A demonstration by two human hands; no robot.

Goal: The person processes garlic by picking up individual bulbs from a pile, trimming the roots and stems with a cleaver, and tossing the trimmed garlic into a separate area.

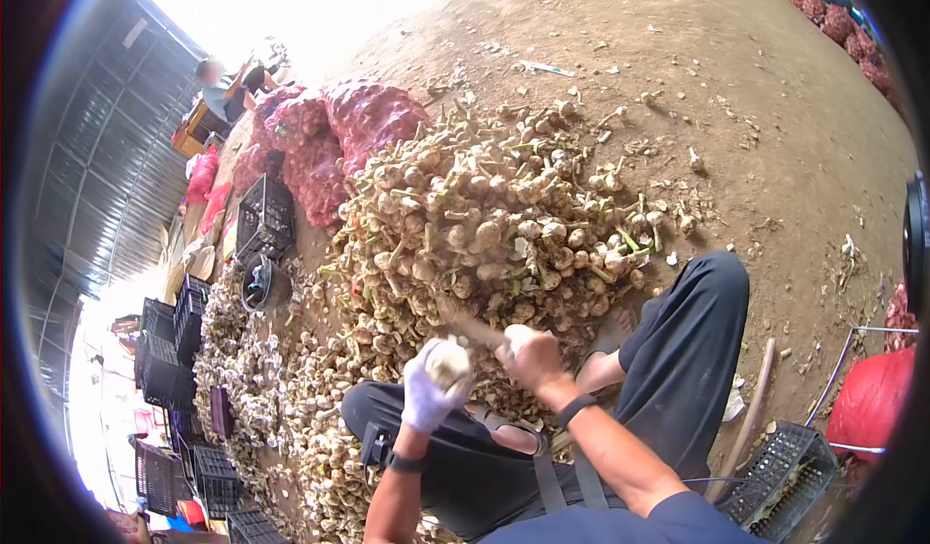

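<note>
My left hand (432,389), in a white-lilac glove, is closed around a pale garlic bulb (449,364) above my bent knee. Just to its right, my bare right hand (532,358) is curled in a fist on a long brownish thing (473,328). That thing is smeared by motion and points up and left past the bulb; I cannot tell its kind. Right in front of both hands rises a big heap of garlic bulbs (484,244), many with stems on.
Full red mesh sacks (373,118) stand behind the heap. Black crates (265,217) and a dark bucket (266,284) are on the left; another crate (783,476) and a wooden handle (754,408) lie at my right. A person (232,93) sits far off.
</note>
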